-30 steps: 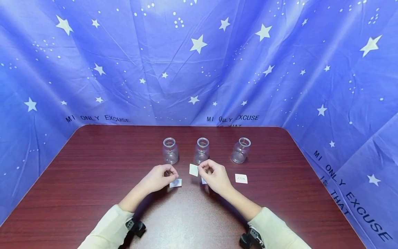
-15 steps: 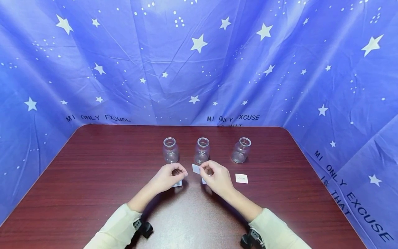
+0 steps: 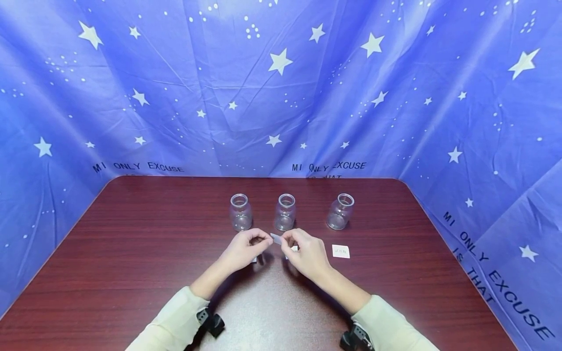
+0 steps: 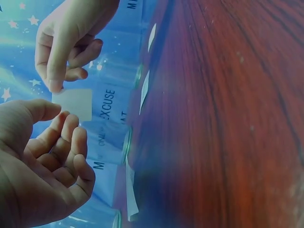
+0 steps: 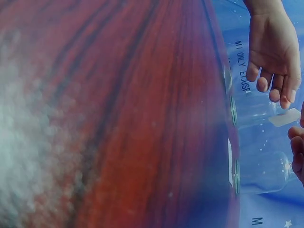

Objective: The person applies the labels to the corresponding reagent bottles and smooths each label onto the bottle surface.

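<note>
Near the middle of the table, a small square white paper label is held up between both hands. My right hand pinches one edge of it with thumb and forefinger. From the other side, the thumb and forefinger of my left hand pinch at its corner; in the left wrist view the label shows a blank pale face. Beneath the left hand lies a second label, mostly covered. Another label is partly hidden behind the right hand. A label with handwriting lies further right.
Three open clear glass jars stand in a row behind the hands: a left jar, a middle jar and a right jar. The dark red wooden table ends at a blue star-patterned cloth.
My left hand has moved right, from over the label on the table to the raised one. The raised label has turned more edge-on in the right hand, which barely moved.
</note>
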The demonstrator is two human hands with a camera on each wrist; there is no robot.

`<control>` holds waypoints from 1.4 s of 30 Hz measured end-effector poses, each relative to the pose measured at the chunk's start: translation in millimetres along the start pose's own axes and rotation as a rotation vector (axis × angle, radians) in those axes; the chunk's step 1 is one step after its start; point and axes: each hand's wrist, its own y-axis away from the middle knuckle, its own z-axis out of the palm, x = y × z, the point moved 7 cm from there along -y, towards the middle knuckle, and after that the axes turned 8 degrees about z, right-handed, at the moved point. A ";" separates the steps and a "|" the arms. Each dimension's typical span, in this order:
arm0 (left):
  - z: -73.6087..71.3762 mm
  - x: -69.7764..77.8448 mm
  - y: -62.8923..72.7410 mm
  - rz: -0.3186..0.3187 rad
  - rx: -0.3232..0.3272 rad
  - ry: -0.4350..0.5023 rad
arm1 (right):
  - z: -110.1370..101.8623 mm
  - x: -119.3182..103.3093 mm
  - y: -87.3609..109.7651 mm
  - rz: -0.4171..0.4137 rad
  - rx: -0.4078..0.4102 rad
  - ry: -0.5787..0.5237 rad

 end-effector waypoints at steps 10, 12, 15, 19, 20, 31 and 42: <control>0.6 -2.0 -0.4 -0.061 0.026 0.085 | 0.7 -10.2 3.5 -0.123 -0.026 -0.042; 0.9 -2.2 -0.8 -0.065 0.026 0.095 | 1.4 -10.7 3.7 -0.132 -0.036 -0.046; 1.5 -3.2 -1.6 -0.063 0.029 0.101 | 3.2 -9.6 4.1 -0.133 -0.045 -0.044; 2.9 -5.0 -1.9 -0.048 0.029 0.103 | 4.2 -9.4 4.7 -0.143 -0.037 -0.037; 3.0 -5.0 -1.7 -0.041 0.030 0.101 | 4.5 -9.4 5.0 -0.144 -0.037 -0.037; -4.6 35.0 5.1 -0.017 0.029 0.097 | 3.3 -9.8 6.8 -0.154 -0.006 -0.030; -8.7 28.8 5.1 -0.078 0.091 0.097 | -1.8 -2.9 4.3 -0.092 -0.024 -0.032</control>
